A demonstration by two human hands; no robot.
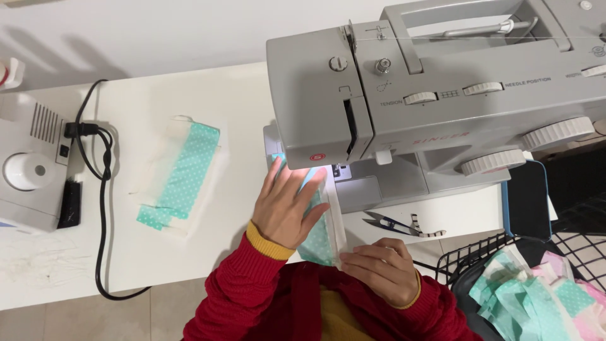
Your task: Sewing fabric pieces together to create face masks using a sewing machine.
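A grey sewing machine (pixel 442 95) stands on a white table (pixel 240 107). Under its head lies a strip of teal dotted fabric with a white layer (pixel 320 243). My left hand (pixel 287 205) lies flat on this strip, fingers spread and pointing toward the needle area. At the table's front edge my right hand (pixel 382 268) pinches the strip's near end. Both sleeves are red with yellow cuffs.
A second teal and white fabric piece (pixel 180 173) lies to the left. Small thread snips (pixel 394 224) rest right of my hands. A white device with a black cord (pixel 101 189) sits far left. A black wire basket (pixel 536 290) of fabric pieces stands at lower right.
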